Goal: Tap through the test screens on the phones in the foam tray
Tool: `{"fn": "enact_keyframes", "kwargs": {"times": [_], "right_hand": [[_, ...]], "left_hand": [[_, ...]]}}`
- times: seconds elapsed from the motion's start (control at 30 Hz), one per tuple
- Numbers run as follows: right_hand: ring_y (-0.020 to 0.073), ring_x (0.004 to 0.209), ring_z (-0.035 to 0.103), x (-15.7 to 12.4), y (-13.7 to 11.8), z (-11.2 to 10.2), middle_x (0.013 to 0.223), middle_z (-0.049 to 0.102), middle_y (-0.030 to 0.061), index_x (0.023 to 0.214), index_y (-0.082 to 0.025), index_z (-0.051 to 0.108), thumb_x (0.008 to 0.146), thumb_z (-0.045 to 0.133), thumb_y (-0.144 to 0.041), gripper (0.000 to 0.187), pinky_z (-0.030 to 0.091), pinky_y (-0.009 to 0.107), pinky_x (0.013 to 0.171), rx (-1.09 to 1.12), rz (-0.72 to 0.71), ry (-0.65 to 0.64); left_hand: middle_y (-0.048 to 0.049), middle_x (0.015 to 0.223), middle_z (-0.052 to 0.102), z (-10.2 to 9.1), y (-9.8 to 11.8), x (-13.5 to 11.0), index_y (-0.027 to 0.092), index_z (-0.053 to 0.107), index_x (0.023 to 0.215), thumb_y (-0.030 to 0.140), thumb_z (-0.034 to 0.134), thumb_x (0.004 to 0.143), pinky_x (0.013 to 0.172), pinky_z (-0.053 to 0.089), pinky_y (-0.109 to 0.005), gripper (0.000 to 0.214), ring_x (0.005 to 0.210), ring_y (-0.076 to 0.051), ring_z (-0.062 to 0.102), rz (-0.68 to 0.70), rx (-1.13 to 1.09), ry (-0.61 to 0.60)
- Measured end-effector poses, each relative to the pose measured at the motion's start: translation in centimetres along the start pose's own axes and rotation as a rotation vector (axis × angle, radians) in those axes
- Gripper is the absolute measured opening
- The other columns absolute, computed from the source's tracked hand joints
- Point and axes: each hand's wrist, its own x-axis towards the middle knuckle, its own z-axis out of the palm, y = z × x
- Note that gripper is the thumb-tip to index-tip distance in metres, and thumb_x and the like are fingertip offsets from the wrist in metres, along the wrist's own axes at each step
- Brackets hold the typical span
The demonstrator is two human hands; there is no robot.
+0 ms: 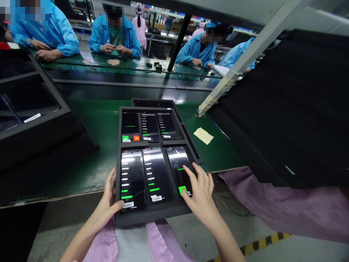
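A black foam tray (152, 214) holds several phones in two rows, screens lit with menu text. My left hand (109, 198) grips the tray's front left edge, thumb lying over the rim beside the near left phone (132, 181). My right hand (200, 191) rests on the near right phone (181, 171), fingers spread, thumb by a green button on its screen. The middle phone (157, 174) lies untouched between them. Three more phones (149, 126) sit in the far row.
The tray rests on a green conveyor belt (92, 145). A yellow paper slip (203, 135) lies to the right. Black racks stand at left (32, 120) and right (286, 109). Several people in blue coats (114, 32) work across the line.
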Motion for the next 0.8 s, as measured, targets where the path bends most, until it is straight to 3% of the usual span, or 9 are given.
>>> {"fn": "enact_keyframes", "kwargs": {"times": [0.1, 0.23, 0.37, 0.47, 0.57, 0.63, 0.7, 0.8], "right_hand": [[0.0292, 0.125, 0.035, -0.1, 0.7, -0.4, 0.134, 0.037, 0.0111, 0.131, -0.027, 0.032, 0.081, 0.039, -0.025, 0.05, 0.026, 0.058, 0.1, 0.029, 0.051, 0.054], [0.0313, 0.12, 0.041, -0.3, 3.0, -0.6, 0.127, 0.046, 0.0134, 0.127, -0.023, 0.039, 0.084, 0.037, -0.038, 0.046, 0.029, 0.058, 0.097, 0.074, 0.231, 0.164], [0.0294, 0.111, 0.051, -1.2, 5.8, 0.1, 0.119, 0.054, 0.0141, 0.125, -0.02, 0.043, 0.082, 0.037, -0.054, 0.056, 0.04, 0.048, 0.091, 0.294, 0.513, 0.059], [0.0263, 0.112, 0.052, -1.5, 6.6, 0.5, 0.122, 0.054, 0.0125, 0.126, -0.02, 0.042, 0.079, 0.034, -0.061, 0.063, 0.042, 0.041, 0.093, 0.465, 0.675, -0.014], [0.0263, 0.118, 0.047, -1.2, 6.1, 0.4, 0.127, 0.051, 0.012, 0.128, -0.019, 0.041, 0.077, 0.032, -0.065, 0.069, 0.037, 0.041, 0.1, 0.518, 0.707, -0.018], [0.0281, 0.121, 0.045, -0.8, 5.6, 0.2, 0.127, 0.052, 0.0132, 0.129, -0.018, 0.04, 0.076, 0.03, -0.067, 0.073, 0.034, 0.043, 0.101, 0.524, 0.718, -0.064], [0.03, 0.121, 0.045, -0.4, 5.2, 0.1, 0.126, 0.053, 0.0144, 0.129, -0.017, 0.041, 0.073, 0.029, -0.07, 0.078, 0.034, 0.045, 0.101, 0.528, 0.733, -0.131], [0.0296, 0.121, 0.045, -0.2, 5.0, 0.3, 0.126, 0.054, 0.0136, 0.129, -0.018, 0.041, 0.07, 0.03, -0.072, 0.081, 0.036, 0.044, 0.1, 0.562, 0.737, -0.19]], "left_hand": [[-0.0066, 0.147, 0.027, 0.2, 0.2, 0.0, 0.034, 0.006, 0.142, 0.048, 0.062, 0.072, 0.102, 0.034, -0.043, 0.092, 0.129, -0.031, 0.035, -0.01, -0.032, 0.012], [-0.0069, 0.147, 0.029, 0.2, -0.3, 0.8, 0.03, 0.009, 0.142, 0.056, 0.049, 0.079, 0.106, 0.028, -0.042, 0.079, 0.132, -0.029, 0.032, -0.106, -0.056, 0.106], [-0.004, 0.149, 0.024, 0.3, -1.4, 1.9, 0.025, 0.028, 0.138, 0.06, 0.035, 0.083, 0.111, 0.019, -0.038, 0.066, 0.137, -0.024, 0.021, -0.116, 0.014, 0.207], [-0.0075, 0.146, 0.031, 0.3, -1.9, 2.6, 0.022, 0.032, 0.136, 0.059, 0.032, 0.084, 0.11, 0.022, -0.04, 0.063, 0.135, -0.025, 0.025, -0.039, 0.135, 0.252], [-0.0128, 0.14, 0.036, -0.2, -1.0, 3.8, 0.021, 0.025, 0.14, 0.057, 0.029, 0.086, 0.103, 0.032, -0.046, 0.064, 0.126, -0.026, 0.039, 0.182, 0.339, 0.35], [-0.0131, 0.136, 0.039, -0.7, 0.5, 5.0, 0.022, 0.03, 0.137, 0.054, 0.026, 0.088, 0.102, 0.032, -0.048, 0.059, 0.12, -0.025, 0.043, 0.39, 0.539, 0.378], [-0.0113, 0.132, 0.042, -1.2, 2.6, 6.7, 0.024, 0.045, 0.13, 0.05, 0.024, 0.09, 0.102, 0.03, -0.049, 0.052, 0.123, -0.026, 0.038, 0.524, 0.785, 0.33], [-0.01, 0.137, 0.039, -1.4, 5.4, 9.4, 0.026, 0.054, 0.122, 0.046, 0.028, 0.09, 0.099, 0.031, -0.053, 0.046, 0.124, -0.031, 0.033, 0.491, 1.098, 0.301]]}}
